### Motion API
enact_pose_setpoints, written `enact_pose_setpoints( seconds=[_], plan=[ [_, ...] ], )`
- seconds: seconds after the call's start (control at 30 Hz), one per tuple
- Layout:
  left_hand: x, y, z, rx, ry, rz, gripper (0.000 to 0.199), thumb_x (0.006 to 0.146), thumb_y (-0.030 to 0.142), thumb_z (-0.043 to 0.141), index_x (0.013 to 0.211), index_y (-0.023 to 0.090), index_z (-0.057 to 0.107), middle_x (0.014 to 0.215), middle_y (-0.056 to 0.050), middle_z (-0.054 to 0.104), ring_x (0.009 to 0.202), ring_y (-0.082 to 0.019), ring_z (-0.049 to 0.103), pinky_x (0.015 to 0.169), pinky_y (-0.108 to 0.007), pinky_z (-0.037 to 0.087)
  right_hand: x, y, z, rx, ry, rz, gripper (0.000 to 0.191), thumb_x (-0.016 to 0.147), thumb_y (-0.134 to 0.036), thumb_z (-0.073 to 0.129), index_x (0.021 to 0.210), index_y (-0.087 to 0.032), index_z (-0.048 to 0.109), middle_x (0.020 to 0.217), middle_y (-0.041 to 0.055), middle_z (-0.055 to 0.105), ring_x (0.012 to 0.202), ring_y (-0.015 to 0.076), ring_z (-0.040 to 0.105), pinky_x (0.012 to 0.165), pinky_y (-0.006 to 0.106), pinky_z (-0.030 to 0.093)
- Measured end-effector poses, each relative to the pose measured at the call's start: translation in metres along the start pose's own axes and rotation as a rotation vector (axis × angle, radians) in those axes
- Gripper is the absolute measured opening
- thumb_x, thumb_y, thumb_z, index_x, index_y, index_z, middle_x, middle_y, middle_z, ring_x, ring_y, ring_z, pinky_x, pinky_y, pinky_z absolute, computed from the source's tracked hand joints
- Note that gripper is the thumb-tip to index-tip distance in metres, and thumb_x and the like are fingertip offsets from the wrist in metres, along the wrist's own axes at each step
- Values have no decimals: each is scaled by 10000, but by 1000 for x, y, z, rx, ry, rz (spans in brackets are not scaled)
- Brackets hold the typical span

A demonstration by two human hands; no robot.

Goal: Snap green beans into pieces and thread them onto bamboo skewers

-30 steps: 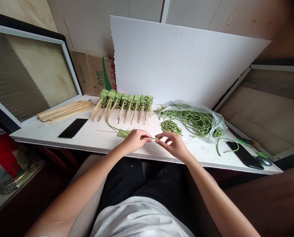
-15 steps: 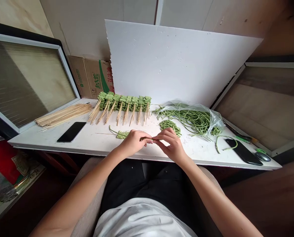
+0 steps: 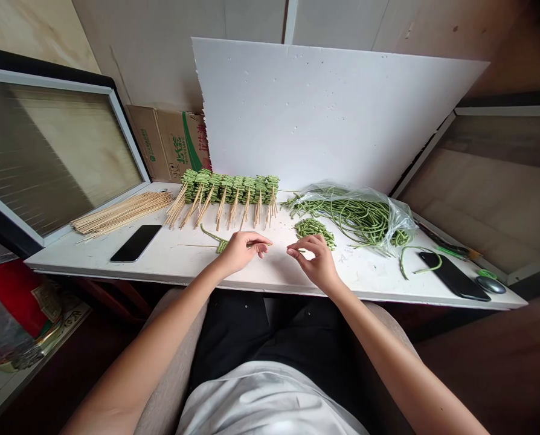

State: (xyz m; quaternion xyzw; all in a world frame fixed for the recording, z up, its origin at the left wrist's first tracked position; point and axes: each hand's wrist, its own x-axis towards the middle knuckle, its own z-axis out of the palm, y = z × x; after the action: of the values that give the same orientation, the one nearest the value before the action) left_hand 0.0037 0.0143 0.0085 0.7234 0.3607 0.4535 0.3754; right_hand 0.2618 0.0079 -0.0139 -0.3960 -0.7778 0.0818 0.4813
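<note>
Our hands have drawn apart: our right hand (image 3: pixel 312 263) pinches a small bean piece (image 3: pixel 301 249), while our left hand's (image 3: pixel 241 252) grip is impossible to tell. Pressing too hard could split that piece.

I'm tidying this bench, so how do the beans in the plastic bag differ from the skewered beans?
The long beans in the plastic bag lie in a loose heap of curving strands, while the skewered beans are packed into compact blocks. The bagged beans have no sticks; the skewered beans sit in one row, wooden sticks pointing forward. Both are green and lie on the white table.
</note>
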Motion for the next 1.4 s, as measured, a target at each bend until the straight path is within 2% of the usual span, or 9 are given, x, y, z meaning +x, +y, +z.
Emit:
enact_pose_setpoints(
  seconds=[0.17, 0.37, 0.53, 0.6, 0.77, 0.93, 1.03, 1.27, 1.4],
  plan=[
    [-1, -8, 2, -75, -79, -108, 489, 951, 295, 780, 1405, 135, 699, 982, -116, 832, 866, -211, 795, 925, -374, 614, -7, 38, 4, -285, -87, 89, 220, 950, -458, 777, 935, -259, 869, 887, 124, 758, 1006, 372, 593, 920, 572, 500],
    [-10, 3, 18, -12, -116, -133, 585, 944, 234, 770, 1511, 212, 628, 1086, -97, 839, 1077, -247, 788, 997, -376, 607, -1, -6, -3, 24, -207, 30, 385, 1008, -527, 695, 1298, -286, 771, 1078, 95, 789, 1071, 319, 623, 907, 476, 533],
    [-12, 7, 30, 55, -152, -89, 694, 891, 141, 798, 1543, 253, 591, 1038, -55, 839, 1036, -223, 791, 998, -354, 603, 2, -23, -4, 132, -192, -11, 270, 1029, -505, 674, 950, -277, 797, 913, 66, 779, 898, 254, 630, 796, 404, 513],
    [-11, 8, 29, 108, -139, -86, 601, 895, 169, 811, 1469, 255, 658, 1036, -51, 838, 1001, -218, 791, 974, -347, 607, 2, -17, -4, 125, -140, 25, 273, 1041, -489, 657, 926, -267, 767, 901, 65, 771, 899, 256, 615, 756, 390, 499],
    [-8, 10, 17, 275, -57, -40, 120, 926, 284, 804, 1006, 203, 844, 1023, -70, 839, 993, -247, 778, 919, -339, 600, 5, -7, -11, 103, -79, 52, 288, 1064, -481, 614, 920, -254, 717, 930, 72, 755, 923, 259, 602, 749, 384, 496],
    [-9, 10, 18, 310, -35, 62, 88, 929, 231, 788, 983, 222, 858, 1008, -57, 839, 951, -238, 772, 883, -328, 581, 5, -19, -13, 84, -166, -70, 228, 1009, -487, 710, 1058, -268, 752, 992, 76, 768, 959, 271, 624, 835, 419, 506],
    [-10, 13, 23, 319, -39, 141, 95, 936, 202, 770, 965, 226, 858, 987, -61, 837, 913, -233, 767, 869, -334, 573, 4, -26, -9, 94, -144, -122, 165, 1025, -423, 702, 1010, -267, 753, 928, 64, 761, 922, 263, 606, 862, 424, 493],
    [-12, 10, 31, 470, -33, 245, 167, 928, 135, 730, 862, 247, 835, 925, -43, 833, 867, -229, 737, 967, -398, 491, -3, -27, 1, 149, -185, -61, 200, 1064, -292, 574, 920, -248, 704, 871, 65, 715, 930, 264, 577, 879, 422, 473],
    [-12, 4, 30, 493, -72, 306, 250, 923, 78, 677, 829, 255, 826, 866, -21, 827, 869, -221, 743, 1009, -417, 446, -4, -27, 3, 228, -220, -33, 246, 1073, -349, 566, 894, -248, 701, 850, 63, 706, 948, 262, 576, 905, 423, 476]
  ],
)
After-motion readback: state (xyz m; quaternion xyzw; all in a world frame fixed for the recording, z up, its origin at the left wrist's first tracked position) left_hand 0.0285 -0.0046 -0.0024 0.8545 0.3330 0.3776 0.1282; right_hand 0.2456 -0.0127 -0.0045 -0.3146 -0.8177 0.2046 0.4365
